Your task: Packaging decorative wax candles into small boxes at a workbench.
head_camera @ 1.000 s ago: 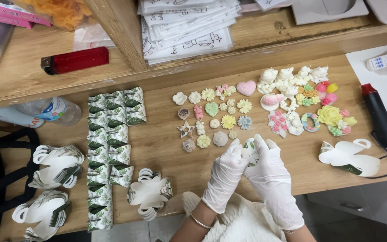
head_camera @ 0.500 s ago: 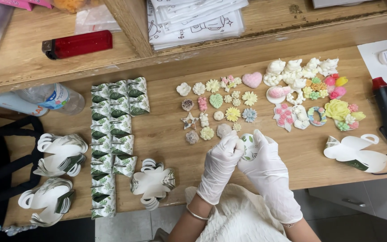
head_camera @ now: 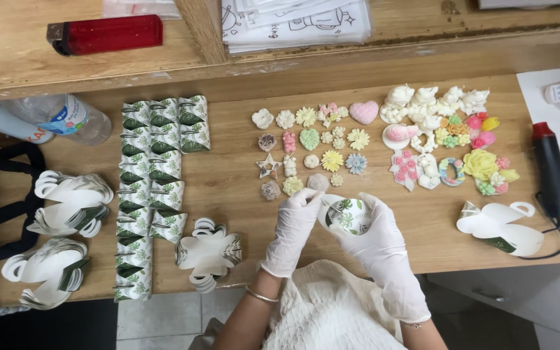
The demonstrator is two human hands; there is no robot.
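Hidden: the fingertips of both gloved hands were tucked behind the little paper box (head_camera: 348, 214), so exactly how they pinched it could not be made out; the forearms ran off the bottom edge of the view.
Left hand: left hand (head_camera: 291, 232) was closed on the box's left flap, fingers curled.
Right hand: right hand (head_camera: 378, 243) cupped the box from the right and beneath, gripping it.
Paper box: white card with green leaf print, half folded, its mouth open upward, held just above the bench's near edge (head_camera: 332, 259).
Nearby: small moulded flower pieces (head_camera: 310, 152) lay just beyond it, mid-bench.
Left end: rows of folded leaf-print boxes (head_camera: 153, 175) beside stacks of flat blanks (head_camera: 210, 253).
Right end: one flat blank (head_camera: 501, 225) and a black and red tool (head_camera: 549, 170), its cord partly cut off.
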